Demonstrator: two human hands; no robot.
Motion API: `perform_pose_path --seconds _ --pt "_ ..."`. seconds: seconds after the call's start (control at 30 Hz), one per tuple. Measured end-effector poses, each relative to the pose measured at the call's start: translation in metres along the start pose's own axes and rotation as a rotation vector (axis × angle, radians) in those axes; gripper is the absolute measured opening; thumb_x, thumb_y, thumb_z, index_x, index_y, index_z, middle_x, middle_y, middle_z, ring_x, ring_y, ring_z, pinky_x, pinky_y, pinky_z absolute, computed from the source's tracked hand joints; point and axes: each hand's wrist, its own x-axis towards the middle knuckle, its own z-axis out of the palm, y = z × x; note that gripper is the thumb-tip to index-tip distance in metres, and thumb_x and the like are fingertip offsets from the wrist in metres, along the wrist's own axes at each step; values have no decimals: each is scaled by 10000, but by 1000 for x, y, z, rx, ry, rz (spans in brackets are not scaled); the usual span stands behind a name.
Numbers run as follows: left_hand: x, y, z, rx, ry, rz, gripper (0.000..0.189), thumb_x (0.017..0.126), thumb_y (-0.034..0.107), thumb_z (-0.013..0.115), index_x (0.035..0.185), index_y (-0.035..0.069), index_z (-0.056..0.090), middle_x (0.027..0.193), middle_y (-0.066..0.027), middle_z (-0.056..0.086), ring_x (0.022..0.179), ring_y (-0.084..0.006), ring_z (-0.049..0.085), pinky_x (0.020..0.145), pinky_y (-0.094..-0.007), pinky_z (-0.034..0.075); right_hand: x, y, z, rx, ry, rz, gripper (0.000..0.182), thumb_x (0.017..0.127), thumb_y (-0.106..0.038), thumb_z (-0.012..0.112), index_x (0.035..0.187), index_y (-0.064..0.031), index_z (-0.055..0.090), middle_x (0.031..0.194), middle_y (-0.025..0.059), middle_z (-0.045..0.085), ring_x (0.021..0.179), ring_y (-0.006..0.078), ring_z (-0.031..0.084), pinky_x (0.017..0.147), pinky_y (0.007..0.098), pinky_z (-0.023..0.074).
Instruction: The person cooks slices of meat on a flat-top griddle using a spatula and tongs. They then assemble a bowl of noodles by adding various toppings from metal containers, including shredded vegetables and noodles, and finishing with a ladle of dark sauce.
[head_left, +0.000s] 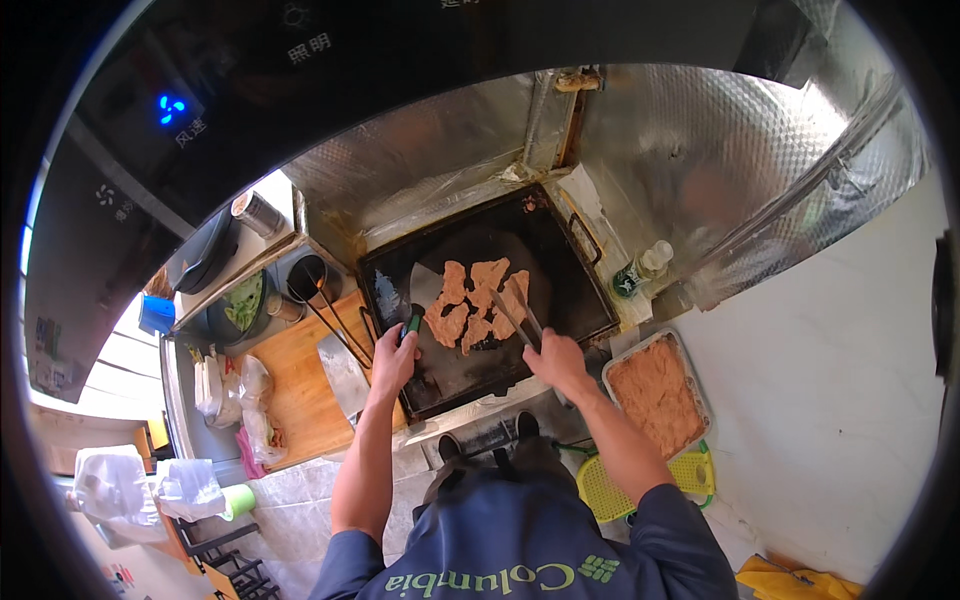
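Note:
Several flat pieces of pale meat (451, 324) lie close together on a dark square griddle (517, 225). My left hand (395, 356) grips a scraper by its green and black handle (412, 324). The scraper's flat metal blade (427, 283) rests at the left edge of the meat. In my right hand (556, 360) is a pair of metal tongs (514, 319), their arms spread and tips over the meat on the right. Whether the tips pinch a piece, I cannot tell.
Left of the griddle, a wooden board (289, 367) bears a cleaver (345, 375) and bagged items. Behind it stand a dark pot (311, 279) and a bowl of greens (244, 307). On the right, a tray of raw meat (656, 394) sits on a yellow chair (600, 491), near a green bottle (630, 279).

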Motion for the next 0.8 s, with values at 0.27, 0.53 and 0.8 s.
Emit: perform_pose_path --seconds 0.27,0.53,0.8 --pt "-13 -14 30 -96 -202 -212 279 933 226 571 1090 0 618 660 -13 573 483 -71 459 441 -247 354 106 -24 -84 -425 198 -312 350 772 -285 672 1006 -40 584 864 171 661 750 334 665 628 440 530" --pt "-51 20 24 -131 -140 -124 309 936 198 536 1162 6 625 677 23 531 606 -65 490 520 -226 372 184 -7 -182 -951 133 -338 346 748 -167 688 1093 -164 659 984 46 657 1082 240 587 950 513 380" --pt "-85 15 -9 -152 28 -90 316 940 188 541 1181 -6 606 656 17 553 510 -49 430 455 -218 324 215 25 -213 -1172 13 -232 185 770 -140 679 943 -158 744 1053 50 681 1117 240 574 1115 547 230"
